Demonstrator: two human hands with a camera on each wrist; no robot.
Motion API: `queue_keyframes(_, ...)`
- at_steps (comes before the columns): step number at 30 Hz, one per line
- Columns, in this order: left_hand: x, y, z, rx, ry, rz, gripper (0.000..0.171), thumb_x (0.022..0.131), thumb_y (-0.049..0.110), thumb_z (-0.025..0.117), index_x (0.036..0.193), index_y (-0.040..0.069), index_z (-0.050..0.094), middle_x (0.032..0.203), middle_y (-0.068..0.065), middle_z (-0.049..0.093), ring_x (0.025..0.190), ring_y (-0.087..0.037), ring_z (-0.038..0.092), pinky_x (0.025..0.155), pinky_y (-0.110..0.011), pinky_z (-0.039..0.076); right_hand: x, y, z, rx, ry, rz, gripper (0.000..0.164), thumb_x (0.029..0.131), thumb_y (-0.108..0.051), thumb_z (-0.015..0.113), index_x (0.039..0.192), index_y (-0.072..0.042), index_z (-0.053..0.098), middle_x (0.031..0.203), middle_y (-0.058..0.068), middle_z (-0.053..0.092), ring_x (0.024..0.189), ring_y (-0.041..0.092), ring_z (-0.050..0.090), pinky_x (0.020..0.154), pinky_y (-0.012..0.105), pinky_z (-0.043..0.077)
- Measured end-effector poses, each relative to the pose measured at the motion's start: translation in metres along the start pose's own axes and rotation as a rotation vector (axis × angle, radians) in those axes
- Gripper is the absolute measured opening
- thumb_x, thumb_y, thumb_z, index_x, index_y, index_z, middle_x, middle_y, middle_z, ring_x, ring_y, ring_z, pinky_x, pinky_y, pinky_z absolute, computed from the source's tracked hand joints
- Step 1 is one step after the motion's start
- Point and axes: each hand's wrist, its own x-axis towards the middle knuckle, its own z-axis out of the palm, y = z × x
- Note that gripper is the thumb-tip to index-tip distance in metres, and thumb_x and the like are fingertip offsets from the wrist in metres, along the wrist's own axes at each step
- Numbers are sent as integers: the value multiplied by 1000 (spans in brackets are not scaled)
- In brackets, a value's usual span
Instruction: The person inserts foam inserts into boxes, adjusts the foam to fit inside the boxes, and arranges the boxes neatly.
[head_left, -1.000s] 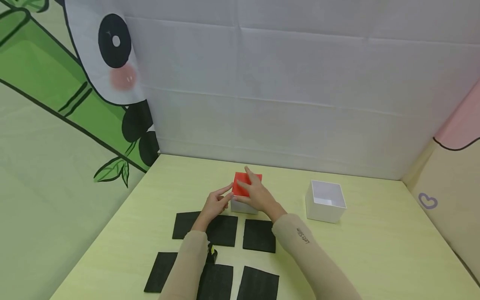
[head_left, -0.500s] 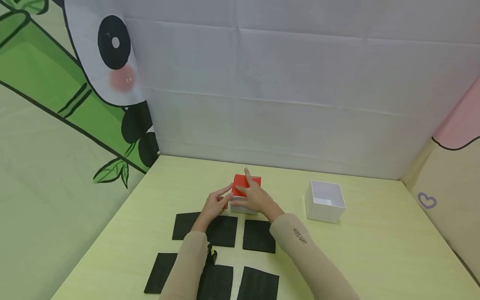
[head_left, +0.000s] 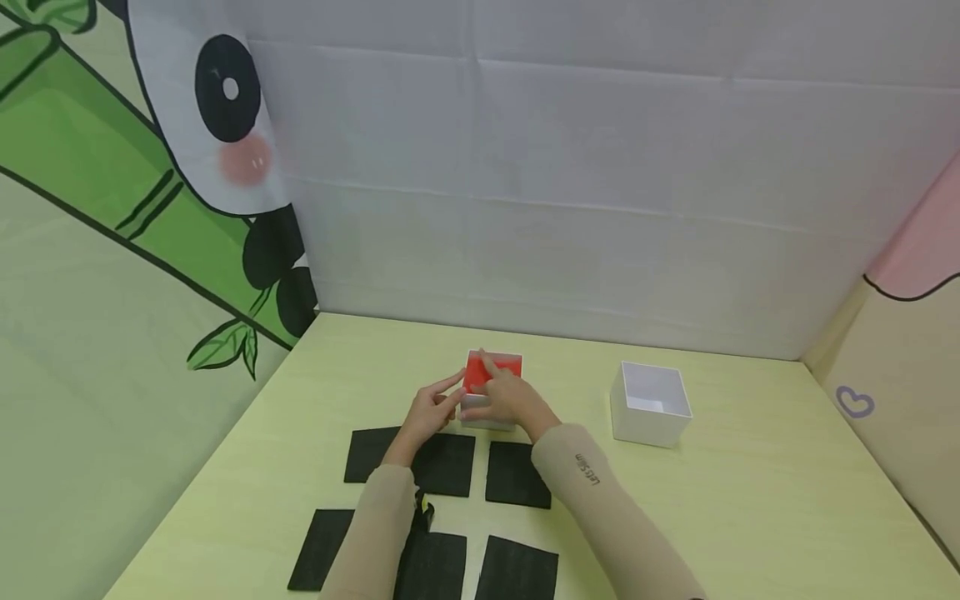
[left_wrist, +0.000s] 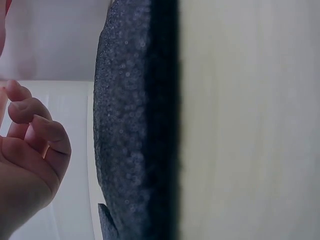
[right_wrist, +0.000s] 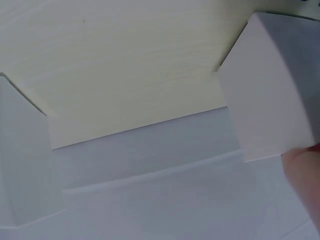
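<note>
Red square [head_left: 472, 372] set within the mouth of a white box [head_left: 474, 402], the box's pale rim showing at its left and far sides; its thickness cannot be told. The box stands upright toward the back of a pale yellow table [head_left: 750, 483]. Right hand [head_left: 513, 398]: fingers spread, the index finger extended over the red surface and another digit lying across the box's near wall; the right wrist view shows one fingertip against a white edge. Left hand [head_left: 431, 410]: index finger and thumb extended to the box's left side and near left corner, the remaining fingers bent loosely around nothing. Well to the right, a second white box [head_left: 651, 427] stands with its top uncovered. Nearer the wearer lie flat black pieces [head_left: 519, 473] in two rows, partly covered by the beige left sleeve [head_left: 371, 533]; a small dark object with a yellow mark [head_left: 424, 510] lies beside that sleeve, unidentifiable. Behind, a creased white cloth [head_left: 600, 167].
</note>
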Motion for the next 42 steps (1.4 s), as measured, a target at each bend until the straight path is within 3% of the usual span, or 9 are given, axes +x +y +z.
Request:
queue_keyframes(5, -1, 0, 1, -9, 0, -3, 44, 92, 13, 51, 134, 5, 41, 54, -7, 42, 40, -7, 33, 44, -22, 31, -1, -2, 2, -57, -24, 32, 56, 76, -60, 56, 90, -7, 70, 145, 11, 19, 99, 26, 53, 66, 27, 46)
queue_keyframes(9, 0, -2, 2, -7, 1, 2, 44, 92, 13, 51, 134, 4, 41, 54, -8, 42, 40, -8, 33, 44, -22, 31, -3, 0, 3, -47, 22, 12, 58, 78, -57, 55, 103, -6, 68, 146, 11, 17, 91, 24, 54, 64, 27, 46)
queue_keyframes(12, 7, -15, 2, -6, 14, 4, 45, 91, 18, 53, 133, 7, 42, 54, -7, 42, 41, -10, 33, 43, -23, 31, -6, 3, 4, -13, 73, -27, 53, 81, -53, 56, 102, -6, 68, 146, 14, 17, 90, 23, 54, 66, 27, 47)
queue_keyframes(15, 13, -28, 2, 5, 39, 3, 46, 90, 25, 55, 133, 12, 44, 53, -6, 42, 41, -12, 33, 42, -23, 30, -8, 6, 5, 36, 121, -70, 47, 82, -47, 58, 103, -6, 68, 144, 16, 19, 100, 25, 51, 74, 31, 47)
queue_keyframes(22, 15, -33, 3, 23, 68, 13, 45, 88, 31, 56, 131, 20, 49, 50, -4, 41, 40, -12, 31, 41, -22, 28, -13, 10, 3, 49, 200, -177, 43, 83, -38, 61, 114, -7, 62, 119, 17, 45, 101, 26, 46, 81, 37, 45)
queue_keyframes(26, 15, -33, 3, 28, 60, 15, 45, 88, 30, 56, 131, 20, 48, 50, -4, 41, 40, -12, 30, 41, -22, 27, -16, 12, 1, 36, 239, -196, 42, 82, -35, 63, 114, -7, 62, 114, 14, 49, 102, 25, 45, 81, 38, 45)
queue_keyframes(31, 16, -32, 4, 31, 59, 11, 45, 88, 30, 56, 131, 20, 48, 51, -4, 42, 40, -13, 31, 41, -22, 28, -20, 15, -1, 27, 263, -189, 42, 82, -36, 63, 113, -8, 63, 123, 15, 46, 109, 27, 42, 82, 38, 44)
queue_keyframes(36, 17, -32, 4, 40, 78, 3, 44, 89, 29, 56, 131, 20, 48, 52, -5, 43, 41, -13, 33, 42, -23, 29, -25, 17, -4, 64, 260, -146, 47, 83, -39, 61, 119, -9, 59, 137, 17, 33, 122, 30, 32, 88, 42, 40)
queue_keyframes(42, 18, -34, 4, 38, 85, -7, 42, 89, 26, 56, 130, 21, 49, 51, -6, 43, 40, -13, 31, 41, -22, 27, -34, 22, -6, 108, 275, -106, 50, 82, -34, 63, 124, -9, 54, 138, 16, 31, 123, 30, 28, 90, 43, 38)
